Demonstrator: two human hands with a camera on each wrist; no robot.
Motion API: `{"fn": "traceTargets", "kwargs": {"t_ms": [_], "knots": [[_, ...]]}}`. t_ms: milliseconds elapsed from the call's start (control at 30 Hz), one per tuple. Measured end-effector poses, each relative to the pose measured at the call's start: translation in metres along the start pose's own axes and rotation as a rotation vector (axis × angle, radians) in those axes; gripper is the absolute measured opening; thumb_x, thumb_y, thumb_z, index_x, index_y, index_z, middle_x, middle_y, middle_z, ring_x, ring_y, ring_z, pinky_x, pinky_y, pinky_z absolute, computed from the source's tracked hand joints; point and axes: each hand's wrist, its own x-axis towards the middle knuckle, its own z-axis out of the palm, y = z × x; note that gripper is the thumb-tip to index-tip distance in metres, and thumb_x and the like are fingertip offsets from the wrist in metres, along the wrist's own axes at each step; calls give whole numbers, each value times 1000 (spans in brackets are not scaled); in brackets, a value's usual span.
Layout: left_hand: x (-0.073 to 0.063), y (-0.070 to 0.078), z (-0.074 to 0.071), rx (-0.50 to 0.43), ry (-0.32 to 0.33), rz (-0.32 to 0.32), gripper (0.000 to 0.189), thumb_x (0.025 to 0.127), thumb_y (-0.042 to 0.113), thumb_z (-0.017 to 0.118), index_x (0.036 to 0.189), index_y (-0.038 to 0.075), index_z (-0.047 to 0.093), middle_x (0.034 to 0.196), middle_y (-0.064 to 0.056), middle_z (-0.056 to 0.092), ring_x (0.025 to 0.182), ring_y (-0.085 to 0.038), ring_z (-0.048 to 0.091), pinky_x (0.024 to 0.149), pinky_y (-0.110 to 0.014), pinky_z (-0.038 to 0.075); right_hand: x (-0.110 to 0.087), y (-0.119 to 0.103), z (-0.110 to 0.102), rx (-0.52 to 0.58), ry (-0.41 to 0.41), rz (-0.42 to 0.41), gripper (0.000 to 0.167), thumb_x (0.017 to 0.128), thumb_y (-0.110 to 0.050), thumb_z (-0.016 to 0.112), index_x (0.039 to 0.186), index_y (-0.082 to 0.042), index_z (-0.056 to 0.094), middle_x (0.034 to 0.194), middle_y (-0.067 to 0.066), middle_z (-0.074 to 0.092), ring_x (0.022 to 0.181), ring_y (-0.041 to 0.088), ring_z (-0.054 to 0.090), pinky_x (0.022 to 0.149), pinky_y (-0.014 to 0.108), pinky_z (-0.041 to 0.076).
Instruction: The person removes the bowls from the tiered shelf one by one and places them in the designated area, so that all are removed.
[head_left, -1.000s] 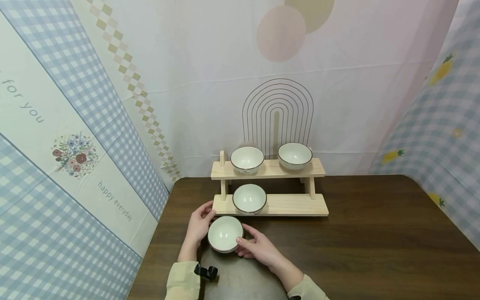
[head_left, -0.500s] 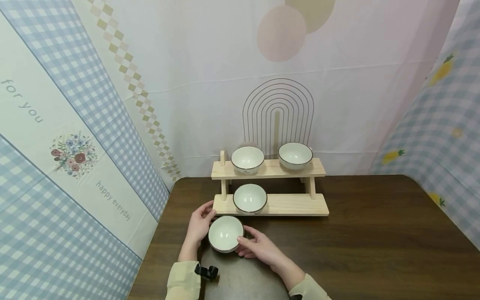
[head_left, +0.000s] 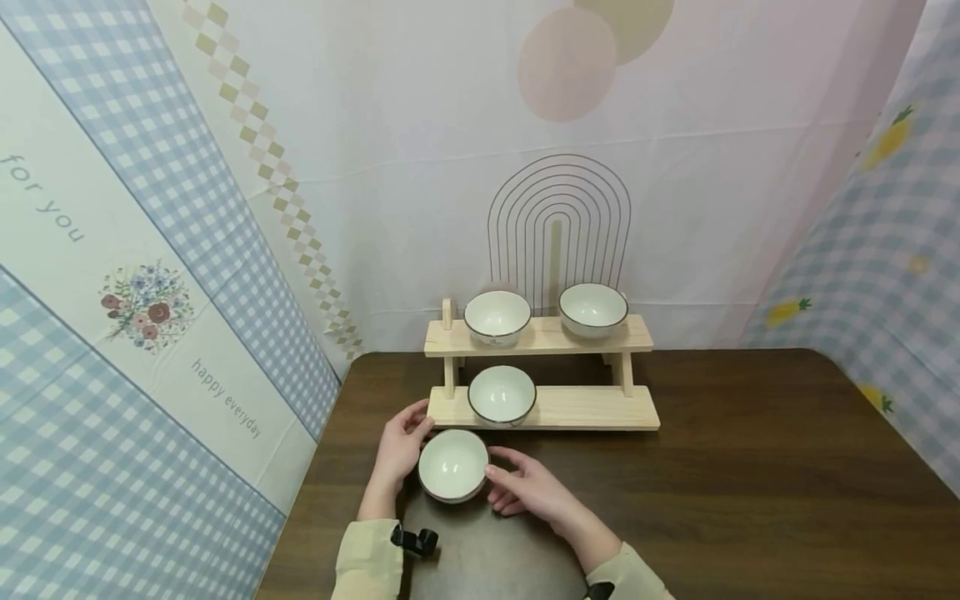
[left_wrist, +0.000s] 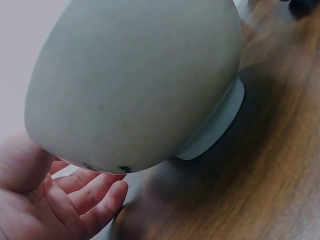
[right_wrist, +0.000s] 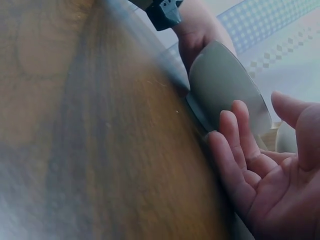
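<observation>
A white bowl with a dark rim stands on the brown table in front of a two-tier wooden stand, its foot visible in the left wrist view. My left hand is at the bowl's left, fingertips by the stand's lower left end; whether they touch the wood is unclear. Its fingers look relaxed in the left wrist view, partly behind the bowl. On the right side, my right hand has its fingers loosely spread beside the bowl. The thumb is apart from the bowl in the right wrist view.
The wooden stand bears one bowl on the left of its lower tier. Two more bowls, a left one and a right one, sit on top. Printed cloth hangs behind the table.
My right hand has drawn slightly right, its thumb and fingers coming away from the bowl. The left hand and the bowl stay nearly where they were.
</observation>
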Motion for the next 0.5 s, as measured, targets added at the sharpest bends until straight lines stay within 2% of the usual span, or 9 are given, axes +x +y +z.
{"fn": "traceTargets", "kwargs": {"t_ms": [233,500], "knots": [[0,0,-5,4,-17,-2,39,108,9,64,146,4,64,115,-15,71,95,-24,72,79,-33,57,-7,-5,-6,-45,10,-23,64,108,-37,66,157,0,48,91,11,76,80,20,73,75,36,61],[-5,-1,-10,4,-35,5,38,108,8,65,145,3,64,114,-16,71,95,-26,72,77,-32,57,-23,-16,-22,-105,50,-53,61,110,-32,63,155,5,48,102,19,77,91,30,75,84,45,61]]}}
